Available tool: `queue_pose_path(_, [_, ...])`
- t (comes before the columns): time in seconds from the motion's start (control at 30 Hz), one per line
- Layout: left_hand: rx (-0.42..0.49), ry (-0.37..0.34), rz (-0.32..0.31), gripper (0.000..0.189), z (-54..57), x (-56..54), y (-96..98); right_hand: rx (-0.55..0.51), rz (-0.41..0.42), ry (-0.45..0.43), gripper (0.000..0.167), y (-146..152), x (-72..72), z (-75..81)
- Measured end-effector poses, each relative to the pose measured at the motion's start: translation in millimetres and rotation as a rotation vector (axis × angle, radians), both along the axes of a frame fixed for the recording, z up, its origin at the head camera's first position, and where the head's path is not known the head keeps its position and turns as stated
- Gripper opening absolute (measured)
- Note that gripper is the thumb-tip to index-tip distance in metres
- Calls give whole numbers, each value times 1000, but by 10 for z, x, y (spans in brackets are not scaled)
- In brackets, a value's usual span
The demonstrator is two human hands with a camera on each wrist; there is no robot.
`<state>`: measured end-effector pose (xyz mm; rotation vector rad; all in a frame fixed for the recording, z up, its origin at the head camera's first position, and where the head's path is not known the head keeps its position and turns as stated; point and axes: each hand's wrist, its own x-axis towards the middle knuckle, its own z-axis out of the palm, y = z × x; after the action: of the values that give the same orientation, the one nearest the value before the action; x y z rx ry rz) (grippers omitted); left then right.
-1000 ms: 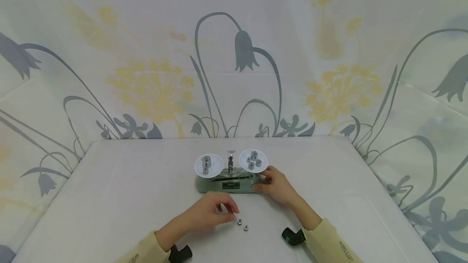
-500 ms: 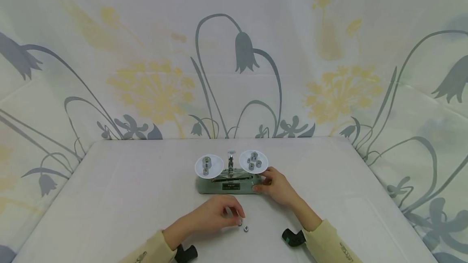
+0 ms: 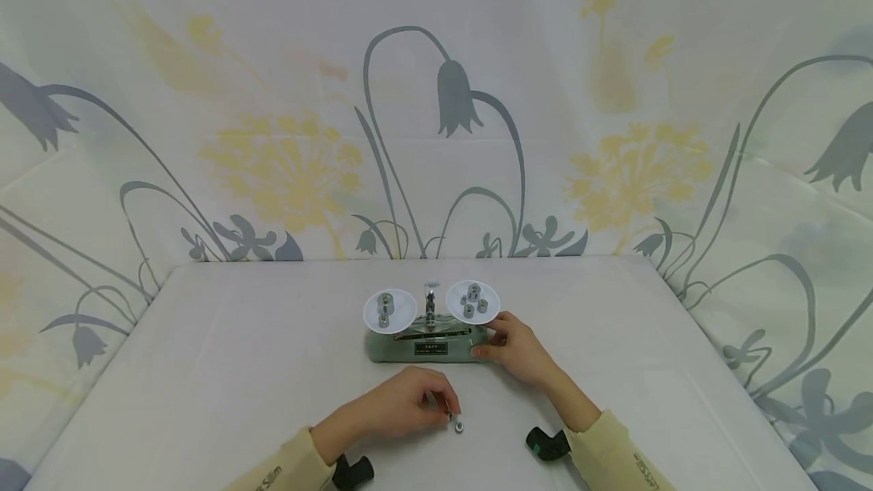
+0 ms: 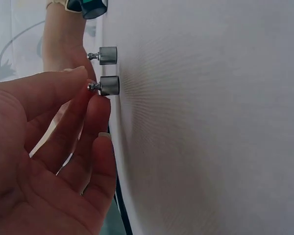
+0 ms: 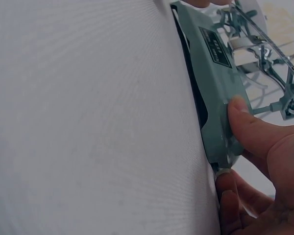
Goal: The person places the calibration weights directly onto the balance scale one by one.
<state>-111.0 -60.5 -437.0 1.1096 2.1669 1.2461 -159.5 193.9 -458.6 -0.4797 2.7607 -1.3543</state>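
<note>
On the table stands a green balance scale [image 3: 389, 348] with two white pans. My right hand [image 3: 514, 348] grips the right end of its base, thumb [image 5: 250, 120] on the front. The left pan [image 3: 405, 314] carries weights, and the right pan [image 3: 488, 292] bears several more. Nearer me, two small knobbed metal weights stand upright on the tablecloth. My left hand [image 3: 412, 400] pinches the knob of one weight [image 4: 110, 85] between thumb and finger. Just beside it, untouched, is the other weight [image 4: 108, 55].
A white cloth covers the table [image 3: 259, 354]. Behind it hangs a flower-patterned curtain [image 3: 307, 59]. Dark angled devices sit at both wrists, the left device [image 3: 353, 472] and the right device [image 3: 548, 444].
My left hand has moved right and slightly toward me, and its fingertips have closed in on one small weight. The right hand and the balance scale have stayed put.
</note>
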Motion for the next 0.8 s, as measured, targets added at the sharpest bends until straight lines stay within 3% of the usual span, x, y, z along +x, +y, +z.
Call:
queue_pose_path(0.5, [-77, 110, -36, 18, -55, -34, 21, -2, 2, -8, 50, 0, -7, 7])
queue_pose_path(0.8, [-91, 111, -39, 18, -56, -38, 24, -2, -4, -16, 50, 5, -9, -6])
